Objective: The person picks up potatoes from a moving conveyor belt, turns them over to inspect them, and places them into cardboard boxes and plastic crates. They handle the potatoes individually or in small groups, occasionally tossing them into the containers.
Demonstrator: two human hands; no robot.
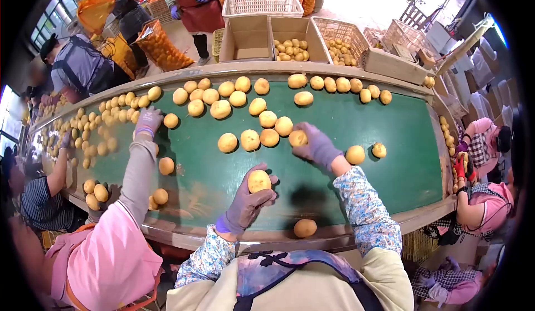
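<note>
Left hand lifts one potato off the belt; right hand, beyond it, grips another potato.

Our left hand: gloved, raised, fingers curled shut round what sits at their tips | our right hand: gloved, arm stretched forward, fingers bent down, closing at their tips.
</note>
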